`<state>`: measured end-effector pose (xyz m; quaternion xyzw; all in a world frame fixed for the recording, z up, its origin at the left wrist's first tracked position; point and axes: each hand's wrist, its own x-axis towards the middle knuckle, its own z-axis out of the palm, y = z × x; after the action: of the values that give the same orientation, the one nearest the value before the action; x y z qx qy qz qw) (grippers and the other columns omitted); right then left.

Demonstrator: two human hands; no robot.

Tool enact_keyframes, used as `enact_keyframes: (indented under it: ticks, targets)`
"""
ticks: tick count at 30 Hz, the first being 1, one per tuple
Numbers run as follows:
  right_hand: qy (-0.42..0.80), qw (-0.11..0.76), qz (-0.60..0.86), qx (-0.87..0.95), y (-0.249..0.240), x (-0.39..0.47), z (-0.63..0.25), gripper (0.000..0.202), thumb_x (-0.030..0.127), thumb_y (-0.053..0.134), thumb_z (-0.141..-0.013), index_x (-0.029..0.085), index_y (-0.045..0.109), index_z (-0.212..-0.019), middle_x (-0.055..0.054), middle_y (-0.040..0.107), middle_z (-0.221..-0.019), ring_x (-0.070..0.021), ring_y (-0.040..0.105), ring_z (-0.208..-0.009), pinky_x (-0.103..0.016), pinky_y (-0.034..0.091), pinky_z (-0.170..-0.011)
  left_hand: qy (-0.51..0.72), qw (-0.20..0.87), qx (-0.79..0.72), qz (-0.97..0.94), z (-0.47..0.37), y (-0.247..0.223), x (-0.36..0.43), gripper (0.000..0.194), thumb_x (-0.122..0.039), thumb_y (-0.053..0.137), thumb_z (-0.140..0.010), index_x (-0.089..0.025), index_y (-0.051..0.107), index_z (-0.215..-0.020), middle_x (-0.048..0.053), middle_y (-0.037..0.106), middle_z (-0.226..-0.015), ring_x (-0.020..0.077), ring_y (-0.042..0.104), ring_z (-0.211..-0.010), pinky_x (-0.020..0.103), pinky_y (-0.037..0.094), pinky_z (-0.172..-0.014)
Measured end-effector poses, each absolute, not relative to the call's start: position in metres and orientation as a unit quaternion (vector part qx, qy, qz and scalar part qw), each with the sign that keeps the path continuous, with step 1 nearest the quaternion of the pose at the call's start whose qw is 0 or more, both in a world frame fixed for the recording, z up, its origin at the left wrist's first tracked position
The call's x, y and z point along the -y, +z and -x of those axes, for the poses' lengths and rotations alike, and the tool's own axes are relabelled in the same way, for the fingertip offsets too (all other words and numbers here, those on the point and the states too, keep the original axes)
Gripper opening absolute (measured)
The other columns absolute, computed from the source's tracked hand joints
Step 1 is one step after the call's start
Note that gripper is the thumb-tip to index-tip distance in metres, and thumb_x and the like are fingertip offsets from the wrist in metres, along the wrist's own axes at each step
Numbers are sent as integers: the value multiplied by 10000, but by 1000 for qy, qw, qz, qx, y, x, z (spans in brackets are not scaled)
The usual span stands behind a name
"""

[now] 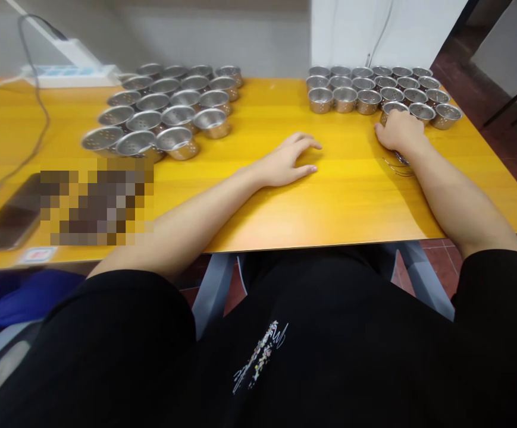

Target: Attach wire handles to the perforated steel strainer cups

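My right hand [403,131] reaches the front row of the right-hand group of perforated metal cups. Its fingers are closed at the near rim of one metal cup [391,107], and the hand hides much of that cup. Just below the hand, thin bent metal wires [398,169] lie on the table, partly covered by my right forearm. My left hand [291,160] rests on the tabletop, fingers and thumb apart, holding nothing. On the left stands a second group of perforated cups [178,142], slightly blurred.
The yellow wooden table [329,214] ends at a front edge close to my body. A white power strip [75,76] with a dark cable sits at the back left. A phone-like dark slab [11,214] and a pixelated patch are at the left. A wall stands behind.
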<state>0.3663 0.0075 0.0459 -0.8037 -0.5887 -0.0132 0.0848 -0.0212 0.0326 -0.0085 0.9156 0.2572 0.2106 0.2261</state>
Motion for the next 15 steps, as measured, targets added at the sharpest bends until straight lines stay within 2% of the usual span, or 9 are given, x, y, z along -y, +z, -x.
enact_keyframes:
  ticks: [3,6,11,15]
  targets:
    - [4,80,809,582,50,-3,-364,653,484,700,-1362,-35,707,-1759,-462,689,-1826,-580,709,-1720,-712,528,-1446,202,222,-259,-918,21,-8,-31,781,-646,799,-1103,-195,750,-1739,280,629,-1891,519,612,-1846,762,422,-1627]
    - [46,101,800,590,53,-1,-365,704,549,673,-1341,13,666,-1797,-447,628,-1902,-639,628,-1769,-798,445,-1497,199,215,-264,-919,21,-7,-30,714,-610,786,-1118,-226,766,-1720,245,638,-1892,492,613,-1855,740,427,-1631]
    - [55,108,799,589,52,-1,-368,772,645,671,-1312,47,630,-1799,-423,619,-1908,-615,594,-1741,-798,417,-1497,197,211,-266,-920,21,-7,-29,679,-585,771,-1120,-224,787,-1695,249,626,-1912,486,611,-1864,740,432,-1629]
    - [60,103,798,591,52,0,-366,701,559,638,-1348,20,593,-1793,-462,583,-1906,-630,598,-1762,-813,403,-1474,206,206,-262,-920,20,-9,-30,688,-593,783,-1112,-231,776,-1698,237,652,-1892,481,628,-1841,729,449,-1619]
